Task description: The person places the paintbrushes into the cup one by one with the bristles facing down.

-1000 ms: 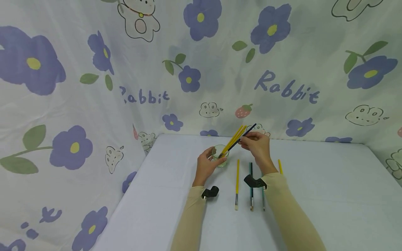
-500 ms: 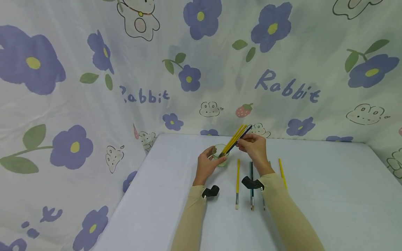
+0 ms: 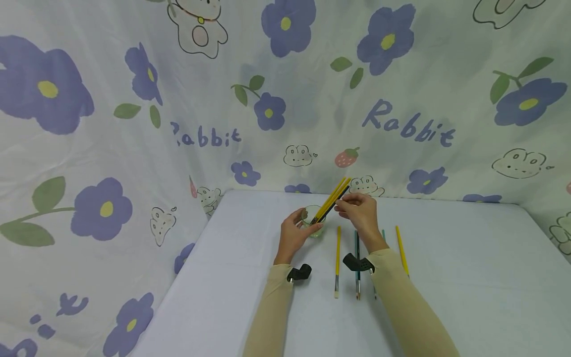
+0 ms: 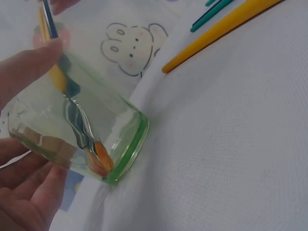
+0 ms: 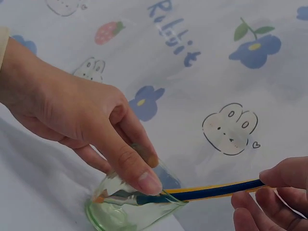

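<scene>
The left hand (image 3: 294,233) curls around the green glass cup (image 3: 314,221) on the white table (image 3: 446,277), while the right hand (image 3: 361,210), just right of the cup, pinches the dark blue brush (image 3: 332,206) leaning in it. Only the left wrist view shows its orange bristles (image 4: 102,159) touching the cup's bottom.

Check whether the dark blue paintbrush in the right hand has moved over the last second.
Yes. The dark blue paintbrush has slid down into the green glass cup; its top end, earlier over the rabbit print, now sits beside the yellow brushes.
</scene>
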Tool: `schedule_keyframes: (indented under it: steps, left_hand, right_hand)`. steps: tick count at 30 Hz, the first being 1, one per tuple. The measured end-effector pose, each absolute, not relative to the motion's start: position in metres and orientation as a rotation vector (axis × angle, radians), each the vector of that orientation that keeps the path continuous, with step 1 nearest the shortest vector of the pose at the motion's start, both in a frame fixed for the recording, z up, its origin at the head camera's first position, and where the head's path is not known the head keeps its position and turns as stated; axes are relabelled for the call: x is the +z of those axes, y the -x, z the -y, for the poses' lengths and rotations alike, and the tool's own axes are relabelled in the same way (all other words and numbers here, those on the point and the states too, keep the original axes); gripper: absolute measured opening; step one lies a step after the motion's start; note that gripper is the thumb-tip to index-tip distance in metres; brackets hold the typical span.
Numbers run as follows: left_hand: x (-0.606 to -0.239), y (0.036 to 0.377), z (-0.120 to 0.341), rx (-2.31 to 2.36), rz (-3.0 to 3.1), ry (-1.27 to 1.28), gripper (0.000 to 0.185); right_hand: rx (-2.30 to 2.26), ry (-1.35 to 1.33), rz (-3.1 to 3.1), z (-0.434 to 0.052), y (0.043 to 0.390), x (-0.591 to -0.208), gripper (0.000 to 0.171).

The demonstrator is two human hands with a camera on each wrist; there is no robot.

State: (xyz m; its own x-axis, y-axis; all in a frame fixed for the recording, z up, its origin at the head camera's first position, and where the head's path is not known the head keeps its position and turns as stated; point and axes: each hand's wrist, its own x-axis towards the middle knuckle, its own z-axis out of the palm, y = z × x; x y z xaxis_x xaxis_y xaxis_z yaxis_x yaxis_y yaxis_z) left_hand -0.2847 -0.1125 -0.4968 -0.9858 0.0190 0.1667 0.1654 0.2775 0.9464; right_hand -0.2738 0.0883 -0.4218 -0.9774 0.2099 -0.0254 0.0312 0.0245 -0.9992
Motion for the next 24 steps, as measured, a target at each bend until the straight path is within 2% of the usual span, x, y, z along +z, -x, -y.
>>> schedule_keyframes:
  steps: [11, 16, 24]
  left_hand:
    - [-0.497, 0.284, 0.112, -1.786, 2.426, 0.169, 0.082]
    - [-0.498, 0.285, 0.113, -1.791, 2.421, 0.183, 0.082]
    - [-0.499, 0.286, 0.113, -1.769, 2.428, 0.176, 0.083]
  right_hand:
    - [2.074, 0.229, 2.104, -0.112, 0.266, -0.417, 0.034]
    - [1.984, 0.228, 2.167, -0.13, 0.258, -0.415, 0.032]
    - [1.846, 0.222, 2.27, -0.168, 0.24, -0.414, 0.037]
